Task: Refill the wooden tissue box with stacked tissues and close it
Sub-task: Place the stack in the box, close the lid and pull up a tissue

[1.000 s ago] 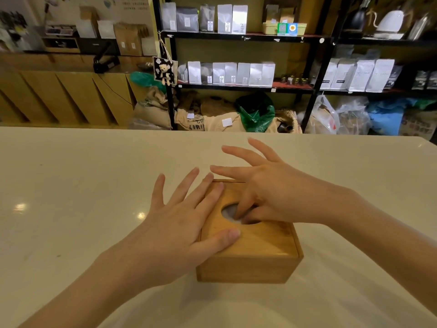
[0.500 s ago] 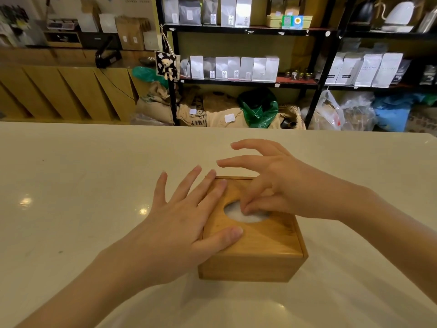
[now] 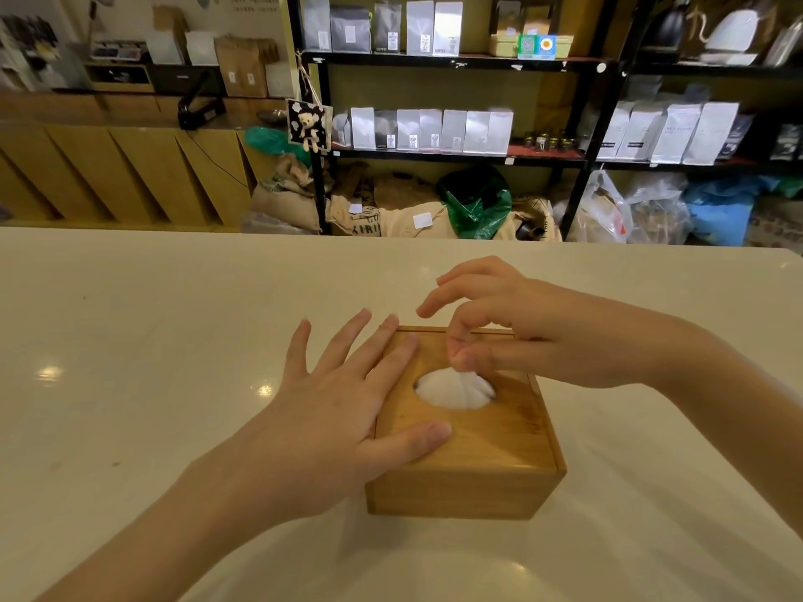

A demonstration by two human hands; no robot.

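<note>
The tissue (image 3: 454, 386) in the wooden box (image 3: 469, 454) opening is pinched by right hand (image 3: 534, 332) fingers; the left hand (image 3: 347, 410) is laid flat, open, on the lid.

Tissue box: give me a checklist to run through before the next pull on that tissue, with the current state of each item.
1. Lid seated flush on the wooden tissue box: ok, no gap shows along the near edge.
2. Box held steady: ok, the left hand lies flat across its left side, thumb on the lid.
3. Tissue gripped: ok, the right hand pinches its top.
4. Tissue coming through the oval opening: ok, it bulges up from the hole.
5. Only one sheet caught: cannot tell.
6. Box fully on the table: ok.
</note>
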